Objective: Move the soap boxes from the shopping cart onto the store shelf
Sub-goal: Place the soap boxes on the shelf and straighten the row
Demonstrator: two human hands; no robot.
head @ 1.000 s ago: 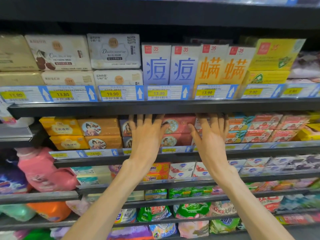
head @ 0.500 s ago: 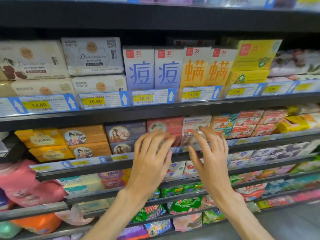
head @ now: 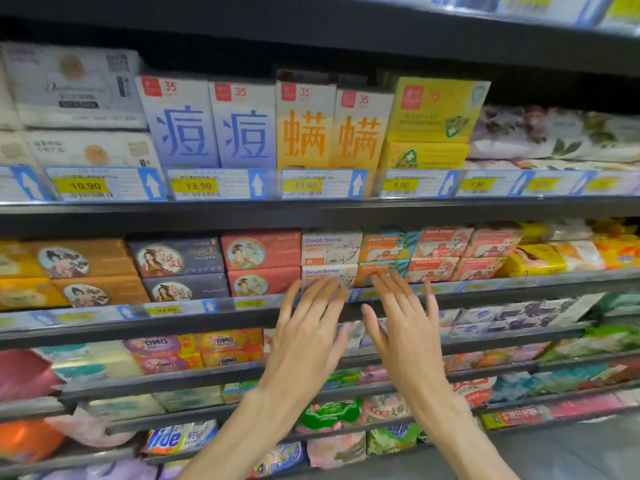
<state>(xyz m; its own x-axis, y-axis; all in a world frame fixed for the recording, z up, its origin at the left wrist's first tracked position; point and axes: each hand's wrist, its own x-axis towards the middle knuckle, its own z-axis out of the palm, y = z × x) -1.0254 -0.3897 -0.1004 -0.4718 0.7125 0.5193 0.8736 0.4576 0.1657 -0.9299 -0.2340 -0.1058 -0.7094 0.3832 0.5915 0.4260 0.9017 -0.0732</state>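
Both hands hover empty in front of the second shelf [head: 311, 315], fingers straight and spread. My left hand [head: 308, 332] is just below two stacked white Goat Soap boxes [head: 330, 249]. My right hand [head: 403, 329] is below the orange soap boxes [head: 388, 244] beside them. Red soap boxes with a round portrait [head: 261, 252] stand to the left of the white ones, and dark blue ones [head: 176, 256] further left. The shopping cart is out of view.
The top shelf carries tall blue [head: 180, 124] and orange [head: 304, 128] boxes behind price tags [head: 199, 185]. Lower shelves hold OMO soap [head: 225, 344] and detergent bags [head: 329, 414]. Grey floor [head: 571, 452] shows at the lower right.
Both hands have drawn back out of the second shelf and dropped slightly, holding nothing. The view has swung right, and the Goat Soap boxes now show where the hands were.
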